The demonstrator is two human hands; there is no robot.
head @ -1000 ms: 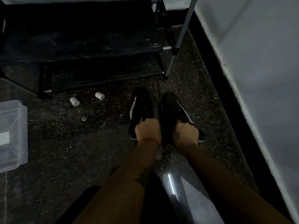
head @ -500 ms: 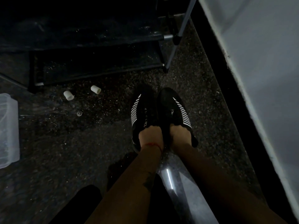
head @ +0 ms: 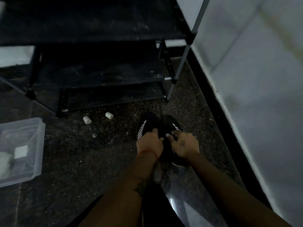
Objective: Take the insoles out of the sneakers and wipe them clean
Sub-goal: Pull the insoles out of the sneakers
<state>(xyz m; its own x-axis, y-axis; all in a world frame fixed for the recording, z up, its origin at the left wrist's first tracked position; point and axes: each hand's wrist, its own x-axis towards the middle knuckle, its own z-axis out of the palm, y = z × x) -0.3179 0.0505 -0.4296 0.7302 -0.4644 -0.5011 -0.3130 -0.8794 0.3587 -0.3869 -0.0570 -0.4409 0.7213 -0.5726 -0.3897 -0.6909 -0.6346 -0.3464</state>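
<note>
Two black sneakers with white side stripes stand side by side on the dark speckled floor, toes pointing away from me. My left hand (head: 149,142) is closed on the collar of the left sneaker (head: 144,124). My right hand (head: 184,144) grips the opening of the right sneaker (head: 170,122), fingers curled at its tongue. A greyish strip (head: 157,173) shows below my left wrist; whether it is an insole I cannot tell. The scene is dim and the shoe interiors are hidden.
A black shoe rack (head: 98,66) with metal poles stands just beyond the sneakers. A clear plastic box (head: 35,145) sits on the floor at left. Two small white caps (head: 86,120) and a tiny ring (head: 94,135) lie near the rack. A white wall (head: 255,95) runs along the right.
My hands have shifted forward over the sneakers' openings and the right fingers have spread at the tongue. The two shoes now sit closer together. The camera has tilted up, showing more of the rack.
</note>
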